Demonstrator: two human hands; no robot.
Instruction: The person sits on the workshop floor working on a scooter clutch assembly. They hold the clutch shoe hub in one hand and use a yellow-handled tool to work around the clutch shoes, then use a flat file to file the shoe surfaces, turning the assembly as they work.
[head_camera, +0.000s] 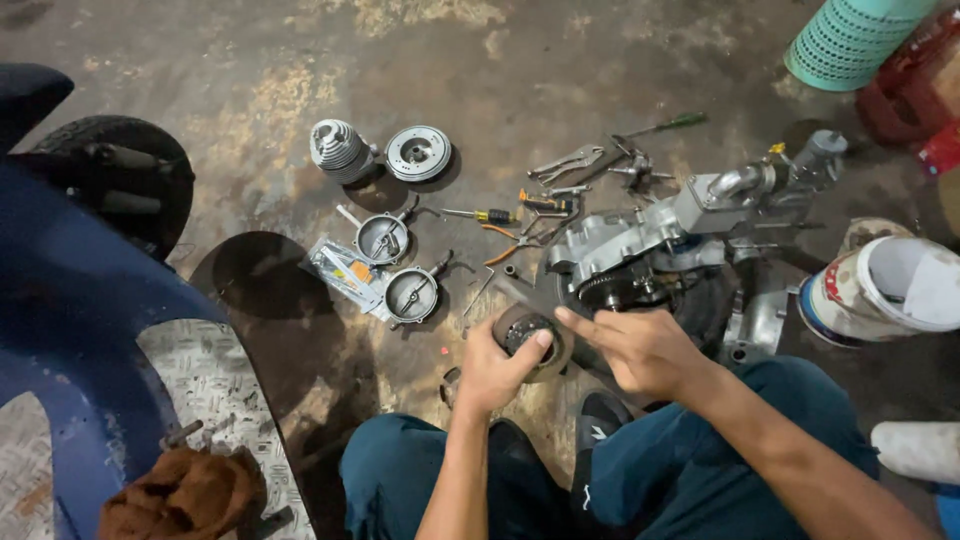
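We hold a round dark part (530, 335) in our left hand (495, 370), fingers wrapped under it and thumb on its rim, its open face turned up just near of the engine (650, 245) on the floor (250, 90). Our right hand (645, 350) lies just right of it, grasping nothing, forefinger stretched left to touch the rim, so both hands meet at the part.

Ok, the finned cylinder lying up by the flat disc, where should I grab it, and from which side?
Probably from above, fingers across the ribbed body of the finned cylinder. It lies tilted on the floor, its fins giving purchase. Come from its left, since the flat disc sits close on its right.
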